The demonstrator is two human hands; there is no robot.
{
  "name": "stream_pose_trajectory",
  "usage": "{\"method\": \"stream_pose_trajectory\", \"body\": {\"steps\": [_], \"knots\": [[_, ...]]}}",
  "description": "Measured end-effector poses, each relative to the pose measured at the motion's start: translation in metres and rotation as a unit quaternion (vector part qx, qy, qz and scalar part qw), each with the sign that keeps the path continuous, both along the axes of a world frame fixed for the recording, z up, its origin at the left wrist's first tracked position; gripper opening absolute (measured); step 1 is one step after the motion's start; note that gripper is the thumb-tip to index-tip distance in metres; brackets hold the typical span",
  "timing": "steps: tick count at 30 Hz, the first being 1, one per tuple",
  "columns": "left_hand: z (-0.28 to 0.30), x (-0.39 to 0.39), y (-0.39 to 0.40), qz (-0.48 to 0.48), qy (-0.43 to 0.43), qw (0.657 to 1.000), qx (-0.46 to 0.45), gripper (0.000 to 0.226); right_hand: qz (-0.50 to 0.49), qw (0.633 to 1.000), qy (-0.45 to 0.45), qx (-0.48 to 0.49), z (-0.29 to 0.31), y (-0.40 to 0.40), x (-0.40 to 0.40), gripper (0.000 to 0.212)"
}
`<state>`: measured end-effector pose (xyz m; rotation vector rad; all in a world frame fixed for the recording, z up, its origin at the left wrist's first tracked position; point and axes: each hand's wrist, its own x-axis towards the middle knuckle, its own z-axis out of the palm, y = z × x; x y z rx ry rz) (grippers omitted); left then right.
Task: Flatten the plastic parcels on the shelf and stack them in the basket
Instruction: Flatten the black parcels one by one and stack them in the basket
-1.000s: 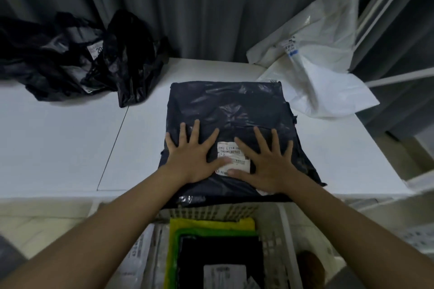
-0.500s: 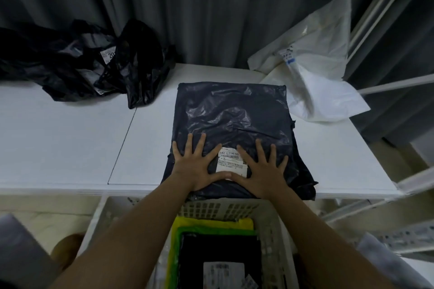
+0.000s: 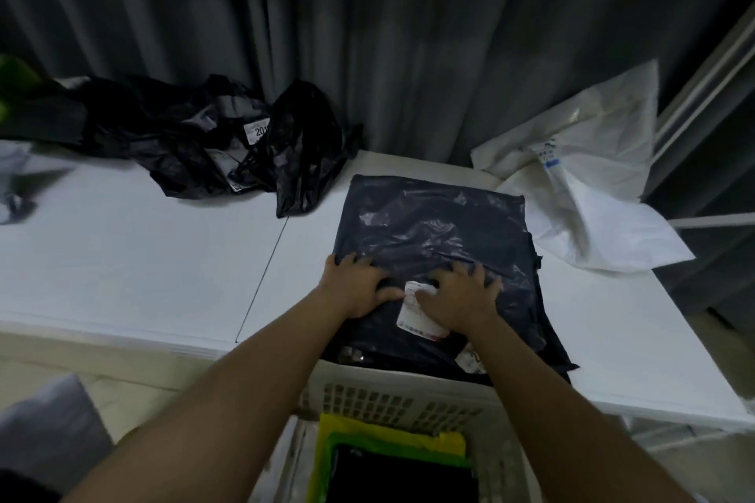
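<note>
Both hands curl into a dark plastic parcel (image 3: 433, 233) on the white shelf (image 3: 135, 257) — the left hand (image 3: 354, 285) grips its film, the right hand (image 3: 461, 298) clutches at the crumpled white label (image 3: 416, 308). Just below the wrists — a white basket (image 3: 392, 392) holding stacked parcels (image 3: 388, 457).

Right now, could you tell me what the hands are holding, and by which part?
Both the left hand and right hand grip the dark parcel at its near middle, beside the label.

Parcel (image 3: 433, 225) on shelf (image 3: 122, 257), behind basket (image 3: 408, 396)
</note>
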<state>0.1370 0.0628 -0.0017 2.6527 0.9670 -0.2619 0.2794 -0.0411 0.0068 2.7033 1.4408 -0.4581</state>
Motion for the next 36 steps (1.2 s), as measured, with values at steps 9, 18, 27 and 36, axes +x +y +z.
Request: {"method": "stream_pose_trajectory", "body": {"steps": [9,18,27,36], "knots": [[0.043,-0.057,0.086,0.173,-0.218,0.959,0.053,0.029,0.045,0.952,0.118,0.28,0.043,0.114,-0.043,0.052],[0.042,-0.048,0.144,0.274,-0.26,0.921,0.095,0.056,-0.061,0.861,0.257,0.435,0.038,0.217,-0.042,0.102],[0.048,-0.049,0.157,0.3,-0.319,0.899,0.019,0.073,-0.039,0.849,0.242,0.468,0.045,0.244,-0.044,0.019],[0.094,-0.072,0.115,0.314,-0.438,0.842,0.012,0.082,0.002,0.78,0.237,0.579,0.108,0.182,-0.066,0.011]]}}
